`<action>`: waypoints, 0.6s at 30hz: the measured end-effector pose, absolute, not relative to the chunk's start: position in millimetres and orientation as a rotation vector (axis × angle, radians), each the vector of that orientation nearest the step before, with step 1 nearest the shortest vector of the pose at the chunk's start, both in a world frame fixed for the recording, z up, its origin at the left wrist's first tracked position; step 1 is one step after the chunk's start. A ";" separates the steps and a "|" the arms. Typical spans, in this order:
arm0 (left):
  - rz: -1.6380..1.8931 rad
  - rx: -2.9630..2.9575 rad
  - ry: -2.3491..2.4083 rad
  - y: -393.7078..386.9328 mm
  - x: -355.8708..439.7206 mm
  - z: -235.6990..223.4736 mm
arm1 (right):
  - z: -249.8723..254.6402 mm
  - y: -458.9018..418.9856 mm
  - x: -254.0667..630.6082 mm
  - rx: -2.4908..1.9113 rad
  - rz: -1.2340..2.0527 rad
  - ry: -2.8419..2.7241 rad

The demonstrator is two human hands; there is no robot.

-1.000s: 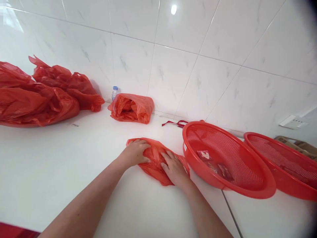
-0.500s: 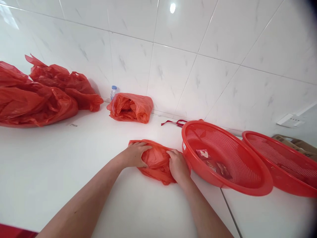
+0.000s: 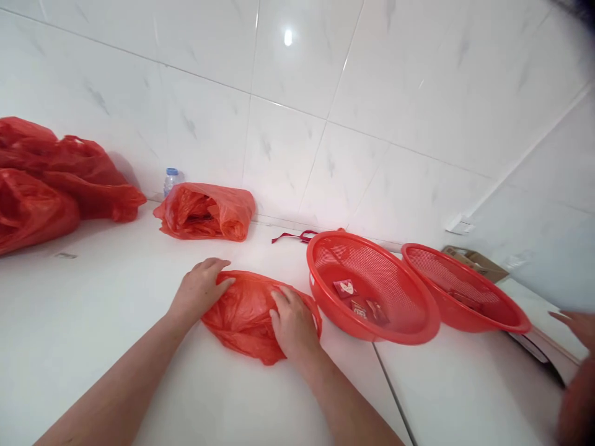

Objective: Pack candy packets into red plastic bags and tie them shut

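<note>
A crumpled red plastic bag (image 3: 242, 313) lies on the white counter (image 3: 93, 322) in front of me. My left hand (image 3: 199, 288) rests on the bag's left edge, fingers stretched over the plastic. On the bag's right side my right hand (image 3: 292, 325) lies flat, fingers together and pressing down. Neither hand pinches or lifts the bag. Just right of it stands a red perforated basket (image 3: 320, 248) with a few small red packets (image 3: 346, 288) inside.
A second red basket (image 3: 465, 297) sits further right, before a cardboard box (image 3: 478, 263). Against the tiled wall lie a stuffed red bag (image 3: 204, 210), a water bottle (image 3: 171, 179), a red ribbon (image 3: 292, 236) and large red bags (image 3: 46, 179). Another person's hand (image 3: 576, 322) shows, blurred, at the right edge.
My hands went from bunching the bag to lying flat on it, and the bag has spread out. The view swung right, bringing in another person's hand.
</note>
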State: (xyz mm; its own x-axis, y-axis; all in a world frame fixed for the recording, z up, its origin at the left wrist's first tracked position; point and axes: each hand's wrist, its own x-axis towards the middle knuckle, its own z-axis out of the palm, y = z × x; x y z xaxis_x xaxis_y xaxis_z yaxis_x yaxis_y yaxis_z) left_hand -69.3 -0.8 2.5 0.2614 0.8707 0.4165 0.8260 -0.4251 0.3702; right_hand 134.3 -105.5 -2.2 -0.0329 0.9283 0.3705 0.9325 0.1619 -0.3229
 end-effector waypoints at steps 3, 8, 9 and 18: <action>0.829 2.216 1.633 2.6 -76.9 1.3 | 1.9 -115.4 128.9 -1.657 0.003 -2.024; 0.750 1.999 1.657 5.0 -84.6 5.0 | 26.3 -156.0 128.4 -1.401 -0.129 -1.982; 0.750 1.973 1.668 5.3 -85.0 5.7 | 32.4 -165.4 132.9 -1.376 -0.185 -1.936; 0.887 1.808 1.671 1.4 -81.9 13.3 | 42.0 -218.7 246.3 -1.776 -0.630 -1.689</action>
